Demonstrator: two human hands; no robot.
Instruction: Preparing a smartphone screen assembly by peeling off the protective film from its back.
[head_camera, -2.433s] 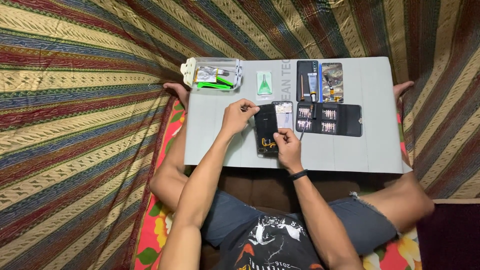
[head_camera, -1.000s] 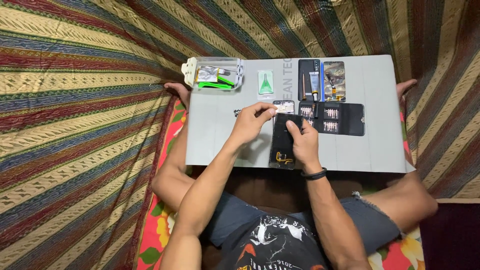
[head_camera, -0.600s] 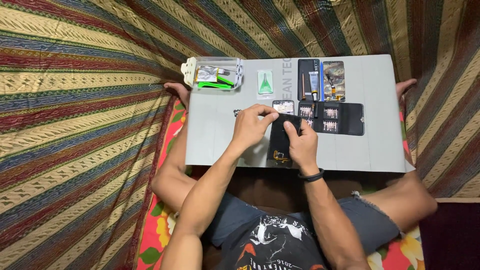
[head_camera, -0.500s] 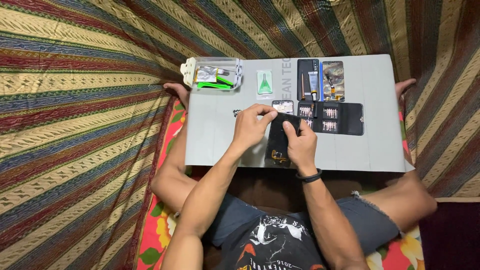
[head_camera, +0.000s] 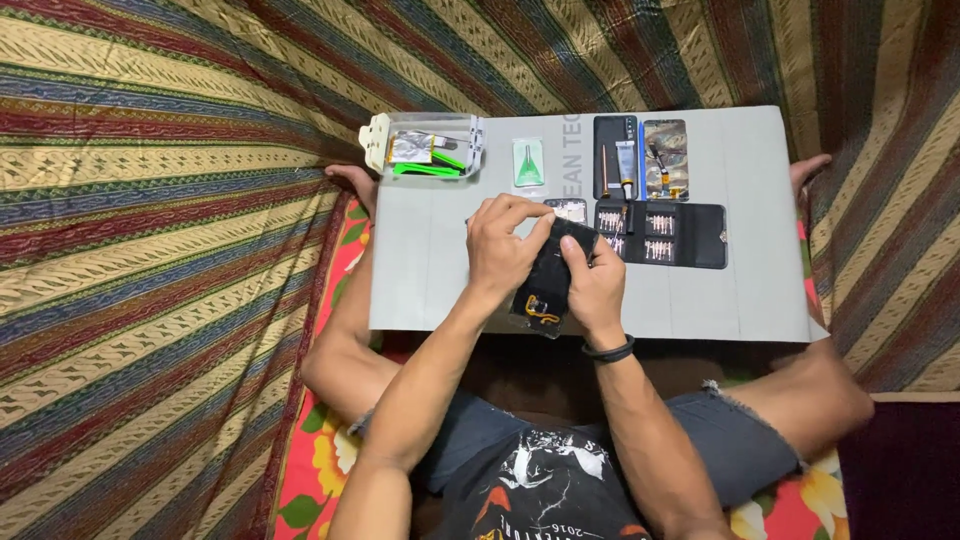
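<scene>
Head view: black phone (head_camera: 548, 283) gripped over the near edge of the grey mat (head_camera: 430, 270).
Long axis tilted, running from near edge toward far edge. Left hand (head_camera: 503, 245) curled closed on its upper left side; right hand (head_camera: 594, 283) clamped on its right. Open black tool case (head_camera: 690, 235) just beside.

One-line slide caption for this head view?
Left hand and right hand grip a black opened phone over a grey work mat.

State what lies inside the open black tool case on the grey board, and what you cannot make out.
The tool case holds rows of small metal bits in slots. Its left end is partly covered by the right hand and the dark phone, so anything there is hidden.
</scene>
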